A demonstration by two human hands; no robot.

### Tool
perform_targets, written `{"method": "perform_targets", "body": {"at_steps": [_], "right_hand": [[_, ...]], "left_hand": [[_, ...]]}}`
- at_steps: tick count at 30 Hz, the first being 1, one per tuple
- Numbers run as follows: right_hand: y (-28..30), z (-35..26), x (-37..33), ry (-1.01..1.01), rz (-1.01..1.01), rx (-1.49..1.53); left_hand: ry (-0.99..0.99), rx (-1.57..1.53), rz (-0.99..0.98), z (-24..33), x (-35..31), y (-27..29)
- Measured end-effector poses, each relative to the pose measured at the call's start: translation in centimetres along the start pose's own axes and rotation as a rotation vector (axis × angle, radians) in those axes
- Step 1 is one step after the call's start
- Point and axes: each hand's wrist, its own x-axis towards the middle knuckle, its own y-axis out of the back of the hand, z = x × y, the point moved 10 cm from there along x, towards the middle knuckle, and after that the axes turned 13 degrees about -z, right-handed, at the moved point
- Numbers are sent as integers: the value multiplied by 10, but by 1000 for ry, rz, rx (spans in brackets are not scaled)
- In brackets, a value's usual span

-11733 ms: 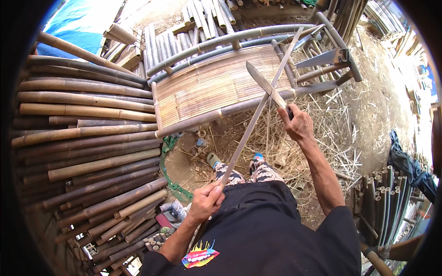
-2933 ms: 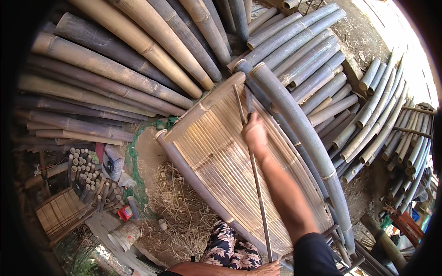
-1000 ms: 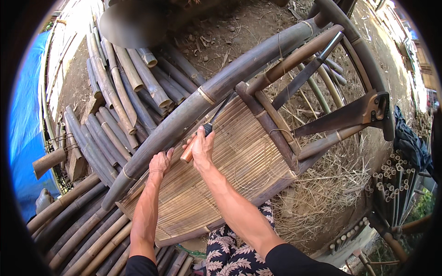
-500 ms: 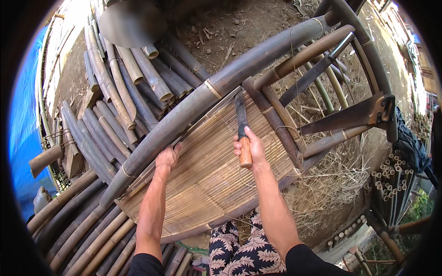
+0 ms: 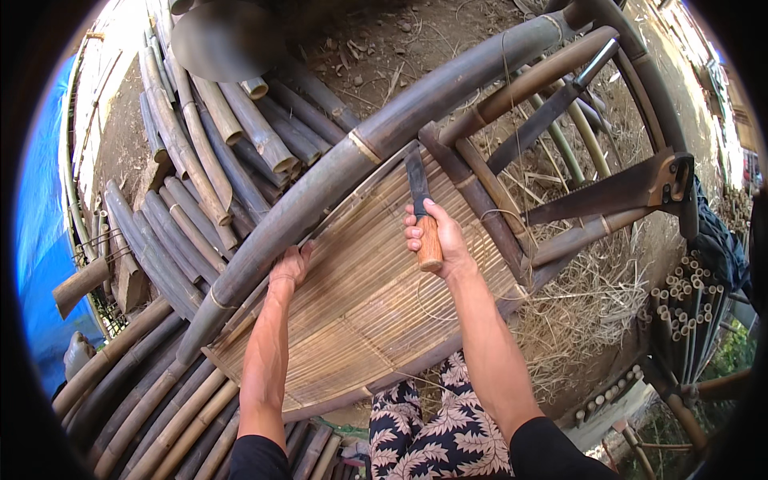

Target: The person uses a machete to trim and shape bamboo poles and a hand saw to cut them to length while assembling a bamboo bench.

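Note:
My right hand [image 5: 438,237] is wrapped round the wooden handle of a knife [image 5: 418,180]. Its dark blade points away from me, with the tip close to the upper edge of the slatted bamboo panel [image 5: 360,296]. To the left, my left hand [image 5: 291,264] is closed at that same edge, against the thick dark bamboo pole [image 5: 264,252]. The pole partly hides its fingers, so what they grip does not show clearly. Panel and pole belong to one curved bamboo furniture frame, which lies across in front of my legs.
A handsaw [image 5: 600,192] and a long dark blade with a metal handle [image 5: 536,132] rest among the frame's right-hand bars. Cut bamboo poles [image 5: 172,232] are piled at the left. Straw-like shavings [image 5: 588,316] cover ground at right, near a bundle of thin bamboo tubes [image 5: 684,296].
My right hand and the knife have moved slightly toward the panel's upper edge. My left hand has shifted a little along that edge, its fingers now further under the pole.

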Motion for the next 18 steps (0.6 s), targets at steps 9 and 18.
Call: {"method": "perform_targets", "body": {"at_steps": [9, 18], "right_hand": [[-57, 28, 33, 114, 231, 180], [-35, 0, 1, 49, -18, 334]], "left_hand": [[28, 27, -143, -1, 19, -3], [-50, -124, -47, 3, 27, -3]]}}
